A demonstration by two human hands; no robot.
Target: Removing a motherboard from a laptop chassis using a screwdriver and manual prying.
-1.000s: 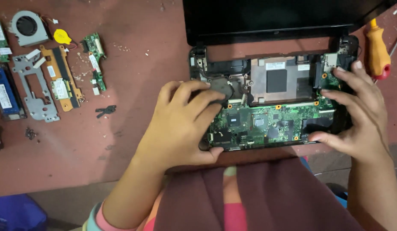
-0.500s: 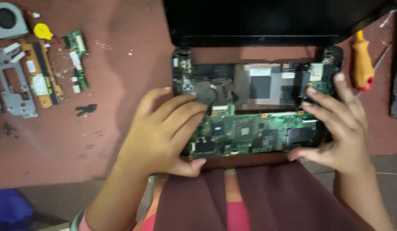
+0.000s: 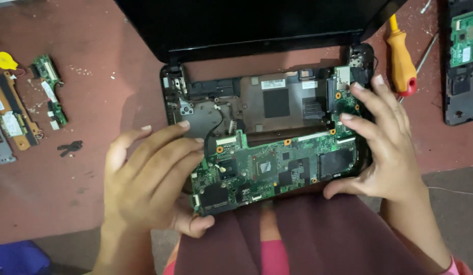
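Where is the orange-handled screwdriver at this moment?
In the head view, the orange-handled screwdriver lies on the reddish floor at upper right, just beyond the right hand, between the opened laptop base and a black panel.

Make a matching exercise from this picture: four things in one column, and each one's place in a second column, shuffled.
Things:
1. green motherboard
2. orange-handled screwdriver
3. yellow coin cell battery
4. small black fragment

Places:
A. far left edge of the red surface
B. held between left hand and right hand, over the open laptop base
C. right of the laptop hinge
D. on the red surface, left of the left hand

Pairs: 1-B, 2-C, 3-A, 4-D
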